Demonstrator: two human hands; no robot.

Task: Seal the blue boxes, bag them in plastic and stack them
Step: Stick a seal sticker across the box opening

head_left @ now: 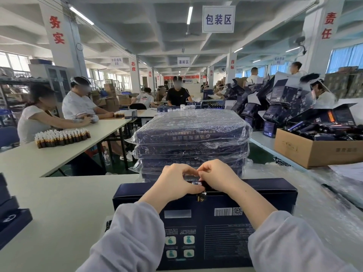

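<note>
Two hands meet on one box, close in. The blue box sits on the white table directly in front of the body, barcode panel facing up and flap edge on the far side. The left hand and right hand meet at the middle of that edge. Their fingers are curled, and both pinch a small dark sticker across the seam. Its lower end shows below the thumbs, lying on the panel. The upper end is hidden under the fingers, so how far it wraps over is unclear.

Judgement: this is the sealing step; the box is not yet bagged. To do it well:
- Seat the flap fully first.
- Keep the sticker centred on the seam.
- Rub outward from the seam with the thumb pads so no corner lifts.
- Watch for the box sliding on the smooth top.

Just behind the box stands a stack of bagged boxes, reasonably square. Loose plastic lies to the right, within reach for bagging. Farther off are a cardboard carton on the right and rows of small bottles on the left table.
</note>
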